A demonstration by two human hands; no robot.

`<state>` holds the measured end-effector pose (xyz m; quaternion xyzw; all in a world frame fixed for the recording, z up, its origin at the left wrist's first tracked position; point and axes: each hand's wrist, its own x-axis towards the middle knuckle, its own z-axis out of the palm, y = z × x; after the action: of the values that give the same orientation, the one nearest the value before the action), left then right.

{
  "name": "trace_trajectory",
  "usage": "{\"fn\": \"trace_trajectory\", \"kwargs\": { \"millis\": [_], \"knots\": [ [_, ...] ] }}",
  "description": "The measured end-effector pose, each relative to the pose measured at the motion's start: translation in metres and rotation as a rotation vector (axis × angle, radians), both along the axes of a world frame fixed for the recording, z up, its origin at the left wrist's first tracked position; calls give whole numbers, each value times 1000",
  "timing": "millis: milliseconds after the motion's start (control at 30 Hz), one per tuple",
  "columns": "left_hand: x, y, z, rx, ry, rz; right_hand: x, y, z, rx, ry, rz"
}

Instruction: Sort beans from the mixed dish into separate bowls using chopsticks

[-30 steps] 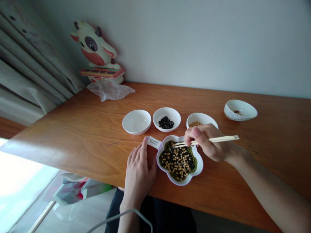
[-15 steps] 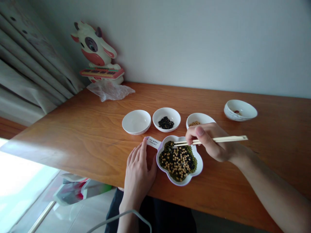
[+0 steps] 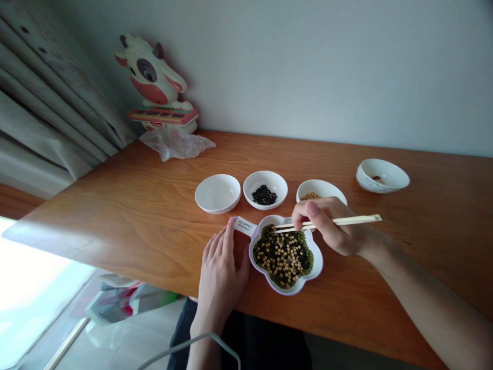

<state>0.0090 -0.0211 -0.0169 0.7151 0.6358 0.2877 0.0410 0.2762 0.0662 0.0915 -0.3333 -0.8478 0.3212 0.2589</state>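
Observation:
In my right hand (image 3: 327, 223) is a pair of chopsticks (image 3: 358, 220), their tips down among the beans near the upper left of a flower-shaped dish (image 3: 316, 264). The dish is white with a lilac edge and holds mixed beans (image 3: 283, 257): green, black and pale yellow. Its short handle (image 3: 245, 226) carries a printed label and points to the upper left. My left hand (image 3: 223, 267) lies on the table with its fingers stretched out, the index fingertip at the handle's end. Whether anything sits between the chopstick tips is too small to tell.
Behind the dish stand a bare white bowl (image 3: 217, 192), a bowl of black beans (image 3: 277, 181) and a bowl of yellowish beans (image 3: 323, 187), partly behind my right hand. Another bowl (image 3: 395, 177) is farther right. A cow toy (image 3: 157, 87) and plastic bag (image 3: 177, 144) occupy the back left.
My right hand and the chopsticks have shifted slightly left, with the tips still at the upper left of the dish. My left hand keeps its place by the handle.

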Motion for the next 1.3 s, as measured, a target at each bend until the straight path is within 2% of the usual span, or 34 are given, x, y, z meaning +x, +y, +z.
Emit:
{"fn": "trace_trajectory", "kwargs": {
  "millis": [300, 567, 1300],
  "knots": [
    [0, 0, 1, -8, 7, 4, -1, 1, 0, -5, -13, -19],
    [0, 0, -1, -8, 18, 9, 0, 1, 2, 50, 24, 7],
    [-1, 0, 0, -3, -4, 5, -2, 0, -3, 8, -21, -2]
  ]
}}
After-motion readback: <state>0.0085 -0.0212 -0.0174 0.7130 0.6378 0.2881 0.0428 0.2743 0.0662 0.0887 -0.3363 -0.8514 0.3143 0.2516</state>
